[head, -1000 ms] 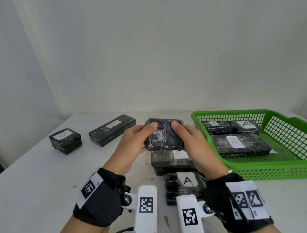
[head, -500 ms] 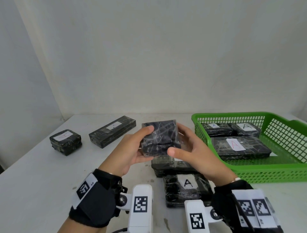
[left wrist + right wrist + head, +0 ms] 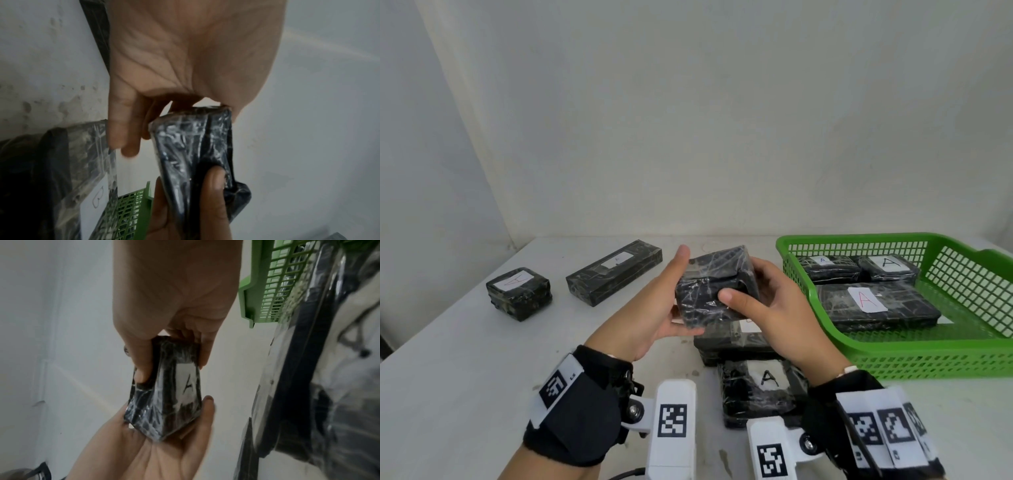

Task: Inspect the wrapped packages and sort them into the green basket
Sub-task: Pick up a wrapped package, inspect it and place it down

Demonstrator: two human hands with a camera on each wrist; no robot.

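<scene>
Both hands hold a small black plastic-wrapped package (image 3: 710, 287) above the table's middle. My left hand (image 3: 654, 308) cups its left side and underside, thumb up along the edge. My right hand (image 3: 767, 305) grips its right side, thumb pressed on the near face. The right wrist view shows a white label with an "A" on the package (image 3: 176, 391); the left wrist view shows its dark wrapped face (image 3: 195, 151). The green basket (image 3: 914, 363) at the right holds three labelled packages, the largest (image 3: 876, 305) marked with a red A.
Beneath the hands lie two more black packages, one partly hidden (image 3: 736, 342) and one labelled A (image 3: 760, 394) near the front. At the left stand a small cube package (image 3: 518, 293) and a long package (image 3: 614, 275). White walls close the back and left.
The package has been turned in the hands and tilted. My right thumb has come round onto its near face. The left thumb has straightened upward along the left edge.
</scene>
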